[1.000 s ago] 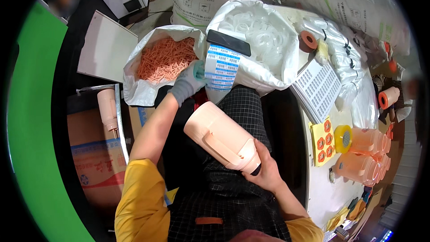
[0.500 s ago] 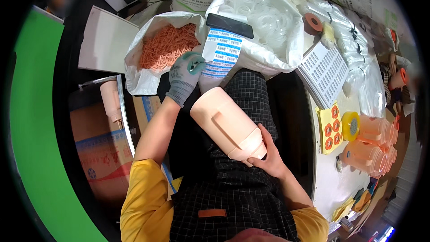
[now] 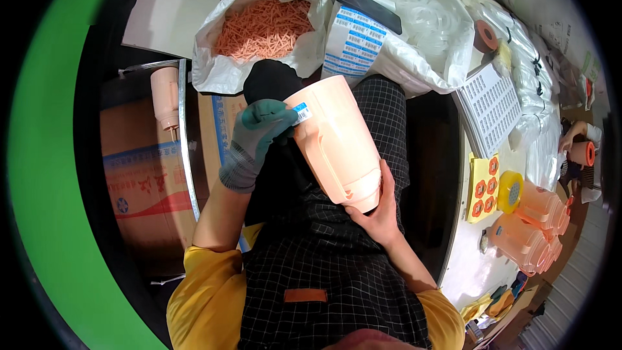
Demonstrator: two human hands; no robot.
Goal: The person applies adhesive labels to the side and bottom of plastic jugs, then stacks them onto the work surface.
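A peach plastic jug (image 3: 346, 129) lies tilted over my lap, its long handle toward my left. My bare right hand (image 3: 381, 215) grips its narrower end from below. My left hand (image 3: 254, 141), in a grey glove with green fingertips, is closed at the rim of the wider end. Its fingertips pinch a small blue-and-white sticker (image 3: 302, 113) against the jug's wall; whether the sticker is stuck down I cannot tell. Beyond the jug hangs a sheet of the same stickers (image 3: 353, 45), under a dark flat bar (image 3: 369, 10) on the white sack.
A white sack (image 3: 210, 68) of peach plastic strips (image 3: 265, 29) and one of clear rings (image 3: 421, 16) stand ahead. On the right table (image 3: 463, 253) are printed sheets (image 3: 487, 107), yellow tape (image 3: 510, 191) and more jugs (image 3: 518, 240). Another person's hand (image 3: 571, 131) shows far right.
My left hand has come back from the sticker sheet to the jug with a sticker. The jug has turned, its handle now facing left, and its wide end is raised.
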